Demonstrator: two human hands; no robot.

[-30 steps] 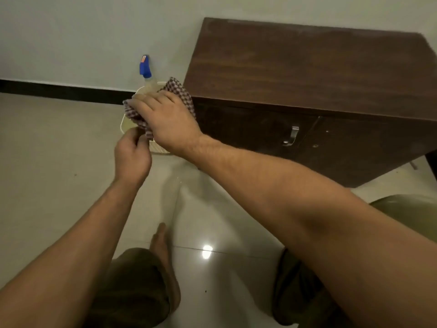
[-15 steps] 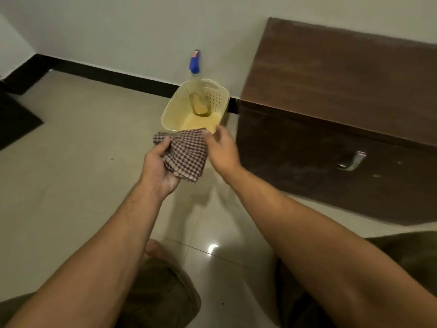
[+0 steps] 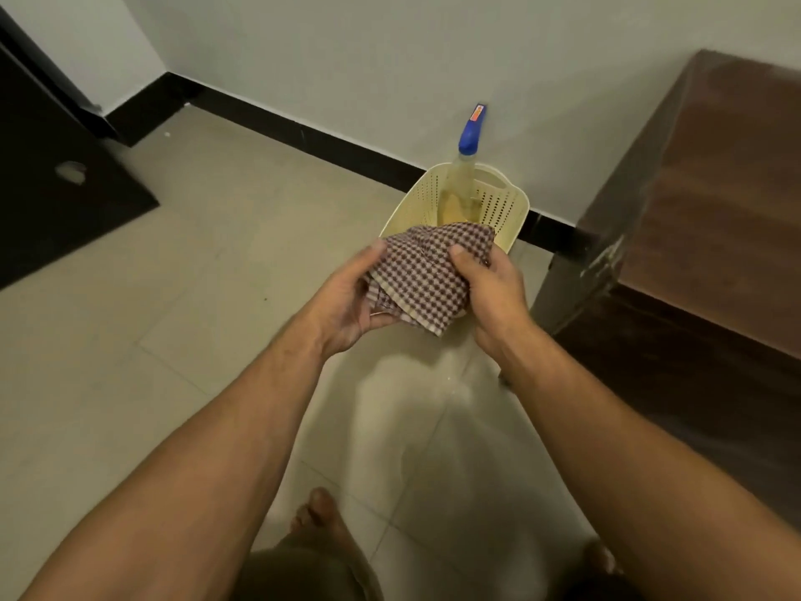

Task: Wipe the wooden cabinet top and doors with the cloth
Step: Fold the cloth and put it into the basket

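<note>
Cloth [image 3: 427,277] now bunched — both hands' fingers grip it | cabinet [image 3: 711,219] cut off right

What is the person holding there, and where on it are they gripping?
A checked cloth, bunched between both hands: the left hand cups its left side and underside, the right hand pinches its right edge, thumb on top.

this looks like a room in a home. the floor [image 3: 173,297] is laid with large pale glossy tiles, and a plain white wall [image 3: 346,58] meets it along a black skirting strip [image 3: 303,138]. a dark wooden cabinet [image 3: 715,201] stands against the wall on the right. beside it a cream perforated plastic basket [image 3: 505,206] holds a spray bottle [image 3: 468,141] with a blue nozzle. a dark door [image 3: 47,188] stands at the left, and a bare foot [image 3: 318,514] rests on the tiles.
</note>
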